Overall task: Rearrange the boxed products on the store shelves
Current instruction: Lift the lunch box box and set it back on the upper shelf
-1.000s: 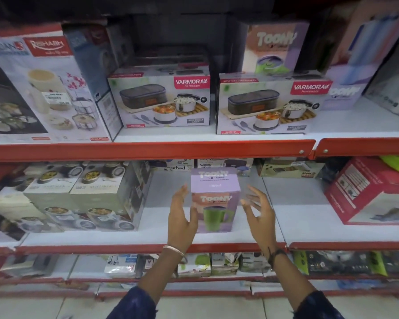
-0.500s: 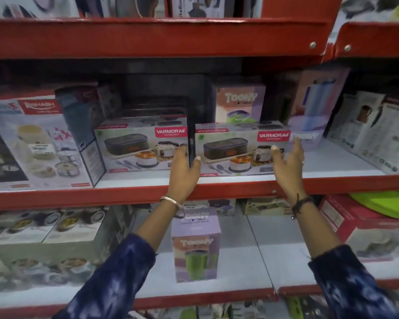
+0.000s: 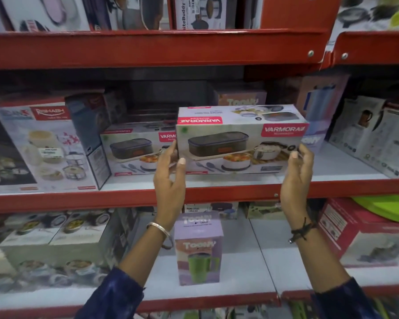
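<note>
A Varmora lunch-box carton (image 3: 240,141) is held just above the middle shelf (image 3: 217,194), pulled forward of its row. My left hand (image 3: 169,178) grips its left end and my right hand (image 3: 296,178) grips its right end. A second Varmora carton (image 3: 136,150) stands on the shelf behind and to the left, partly covered. A purple Toony mug box (image 3: 198,247) stands alone on the lower shelf between my forearms. Another Toony box (image 3: 241,100) shows behind the held carton.
A large Rishabh box (image 3: 46,143) stands at the left of the middle shelf, and white kettle boxes (image 3: 373,134) at the right. A red box (image 3: 359,231) and stacked food-container boxes (image 3: 55,245) sit on the lower shelf. The upper shelf edge (image 3: 159,47) overhangs.
Both hands left the Toony mug box on the lower shelf, rose to the middle shelf, closed on the right Varmora carton and pulled it forward and up.
</note>
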Tool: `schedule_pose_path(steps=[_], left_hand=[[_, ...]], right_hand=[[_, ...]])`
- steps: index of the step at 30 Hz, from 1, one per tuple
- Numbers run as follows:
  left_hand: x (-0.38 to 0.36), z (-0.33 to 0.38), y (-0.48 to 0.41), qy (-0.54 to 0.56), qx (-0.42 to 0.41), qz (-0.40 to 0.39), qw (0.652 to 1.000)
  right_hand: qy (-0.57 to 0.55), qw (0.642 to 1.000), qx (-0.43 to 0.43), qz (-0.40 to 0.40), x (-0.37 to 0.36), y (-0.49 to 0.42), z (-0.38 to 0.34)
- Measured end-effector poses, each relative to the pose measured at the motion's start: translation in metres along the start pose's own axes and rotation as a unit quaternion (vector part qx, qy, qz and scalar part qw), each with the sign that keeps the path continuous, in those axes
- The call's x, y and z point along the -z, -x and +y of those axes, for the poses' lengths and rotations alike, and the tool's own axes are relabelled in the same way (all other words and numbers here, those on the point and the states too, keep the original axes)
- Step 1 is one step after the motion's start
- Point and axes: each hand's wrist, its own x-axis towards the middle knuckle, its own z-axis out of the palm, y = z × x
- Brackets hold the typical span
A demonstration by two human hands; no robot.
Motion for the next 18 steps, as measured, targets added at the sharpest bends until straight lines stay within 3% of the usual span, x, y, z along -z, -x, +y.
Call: schedule_pose_path(steps=[4,9,18], left_hand=[[0.031,0.013,0.014,-0.049,-0.003,0.059,0.997],[0.068,0.004,0.038,-0.108,-0.015,0.050,0.993],[0.110,-0.021,0.078,-0.113,0.037,0.043,0.992]], right_hand=[[0.001,0.999,0.031,-0.014,-0.005,0.026,-0.010],[0.005,0.999,0.006,-0.043,-0.007,0.062,-0.005],[0.024,0.997,-0.017,-0.066,-0.009,0.116,-0.001]])
